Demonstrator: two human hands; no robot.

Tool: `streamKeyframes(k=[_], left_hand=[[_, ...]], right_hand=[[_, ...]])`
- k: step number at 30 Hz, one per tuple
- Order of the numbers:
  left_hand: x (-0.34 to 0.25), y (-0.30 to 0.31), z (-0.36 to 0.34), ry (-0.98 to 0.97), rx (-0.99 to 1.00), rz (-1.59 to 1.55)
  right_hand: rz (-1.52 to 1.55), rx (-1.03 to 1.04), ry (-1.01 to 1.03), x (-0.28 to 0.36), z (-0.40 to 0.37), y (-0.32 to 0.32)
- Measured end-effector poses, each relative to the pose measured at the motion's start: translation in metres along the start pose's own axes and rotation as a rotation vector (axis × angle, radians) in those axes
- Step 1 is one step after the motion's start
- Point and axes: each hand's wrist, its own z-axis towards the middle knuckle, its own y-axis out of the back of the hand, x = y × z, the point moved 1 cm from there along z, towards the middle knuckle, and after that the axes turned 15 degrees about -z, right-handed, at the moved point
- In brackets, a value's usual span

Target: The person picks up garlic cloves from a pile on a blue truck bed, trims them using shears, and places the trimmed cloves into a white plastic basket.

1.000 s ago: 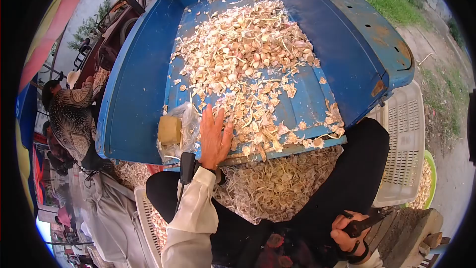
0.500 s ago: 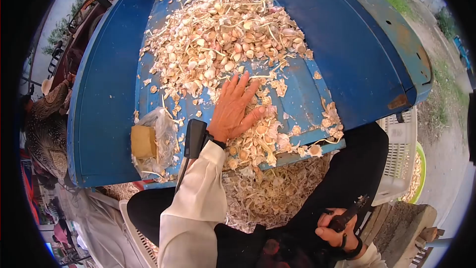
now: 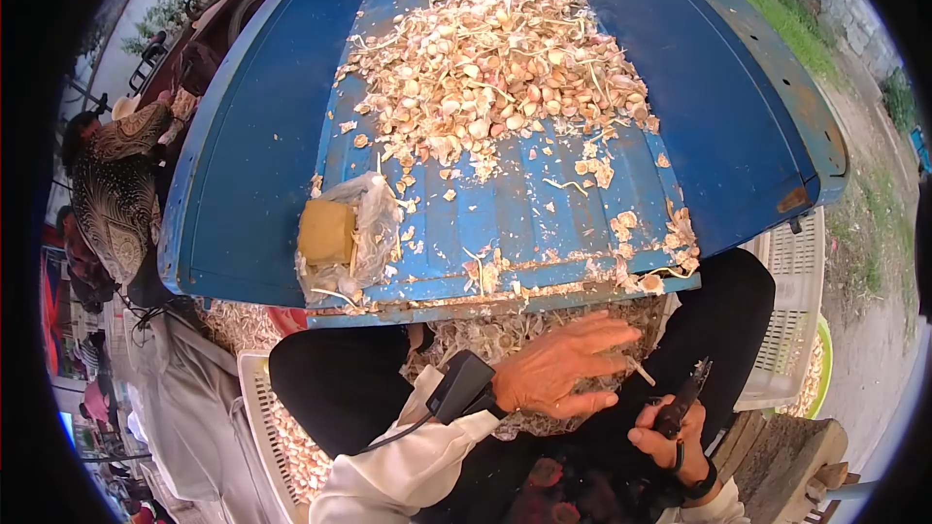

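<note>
My left hand (image 3: 568, 364) is over my lap, just below the front edge of the blue truck bed (image 3: 485, 204). Its fingers are spread and nothing is gripped in them. Garlic skins (image 3: 466, 340) lie in a heap beneath the bed's edge, behind that hand. By my right thigh, my right hand (image 3: 670, 437) is wrapped around dark hand clippers (image 3: 691, 396), with the jaws pointing up. A pile of garlic cloves and skins (image 3: 505, 68) covers the far part of the bed. Loose scraps (image 3: 485, 272) are scattered along its front.
A clear plastic bag with a yellowish block (image 3: 327, 233) sits at the bed's front left. White crates (image 3: 254, 378) hold cloves to my left; another crate (image 3: 788, 301) and a green basin (image 3: 823, 359) stand right. A person in a patterned top (image 3: 116, 194) is at far left.
My left hand has come off the bed toward my lap, and the scraps that lay under it have left the front edge. The clippers stay in my right hand. The view has shifted.
</note>
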Motion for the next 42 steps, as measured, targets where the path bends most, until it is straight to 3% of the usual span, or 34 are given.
streamKeyframes(k=[1, 2, 3, 5, 6, 8, 10, 11, 13, 16, 17, 21, 23, 25, 27, 28, 29, 31, 33, 35, 36, 42], left_hand=[[-0.005, 0.002, -0.004, -0.017, 0.017, 0.014], [-0.004, 0.039, -0.019, 0.136, -0.193, 0.265], [0.009, 0.052, -0.028, 0.141, -0.205, 0.277], [0.032, 0.074, -0.049, 0.484, -0.657, 0.858], [0.029, 0.071, -0.051, 0.486, -0.67, 0.871], [0.024, 0.043, -0.048, 0.491, -0.391, 0.751], [0.001, 0.011, -0.034, 0.214, -0.194, 0.225], [-0.003, 0.023, -0.031, 0.21, -0.195, 0.239], [-0.006, 0.061, -0.025, 0.237, -0.386, 0.316], [0.034, 0.168, -0.028, 0.279, -1.111, 0.36], [0.056, 0.207, -0.031, 0.299, -1.208, 0.43], [0.111, 0.307, -0.011, 0.432, -1.121, 0.477], [0.11, 0.344, 0.024, 0.512, -0.91, 0.708], [0.122, 0.383, 0.065, 0.466, -0.724, 0.808], [0.128, 0.409, 0.104, 0.623, -0.693, 0.757], [0.14, 0.419, 0.118, 0.568, -0.684, 0.635], [0.153, 0.419, 0.123, 0.6, -0.554, 0.281], [0.171, 0.405, 0.13, 0.713, -0.68, 0.572], [0.158, 0.39, 0.126, 0.638, -0.324, 0.671], [0.169, 0.368, 0.117, 0.521, -0.478, 0.363], [0.169, 0.355, 0.119, 0.441, -0.603, 0.45], [0.155, 0.289, 0.136, 0.331, -0.604, 0.695]], right_hand=[[0.002, 0.013, 0.015, 0.001, 0.0, -0.001], [-0.047, 0.048, 0.016, 0.005, 0.002, -0.002], [-0.093, 0.073, 0.006, 0.006, 0.003, -0.003], [-0.112, 0.106, 0.003, 0.001, 0.005, -0.005], [-0.137, 0.125, -0.011, -0.001, 0.007, -0.005], [-0.142, 0.148, -0.006, 0.004, 0.012, -0.007], [-0.143, 0.177, -0.043, 0.004, 0.015, -0.008], [-0.14, 0.175, -0.029, 0.003, 0.016, -0.008], [-0.13, 0.195, -0.097, 0.0, 0.018, -0.009], [-0.139, 0.216, -0.064, 0.032, 0.029, -0.011], [-0.172, 0.241, -0.018, 0.045, 0.035, -0.01], [-0.129, 0.233, -0.119, 0.039, 0.048, -0.007], [-0.123, 0.229, -0.175, 0.037, 0.055, -0.005], [-0.117, 0.237, -0.246, 0.033, 0.058, -0.006], [-0.131, 0.156, -0.231, 0.03, 0.061, -0.006], [-0.059, 0.17, -0.365, 0.032, 0.062, -0.004], [-0.057, 0.166, -0.388, 0.03, 0.066, -0.002], [0.031, 0.163, -0.436, 0.028, 0.067, -0.002], [0.041, 0.199, -0.439, 0.018, 0.067, -0.003], [0.039, 0.239, -0.407, 0.016, 0.07, -0.007], [0.023, 0.262, -0.403, 0.021, 0.073, -0.006], [-0.026, 0.27, -0.222, 0.032, 0.068, -0.007]])
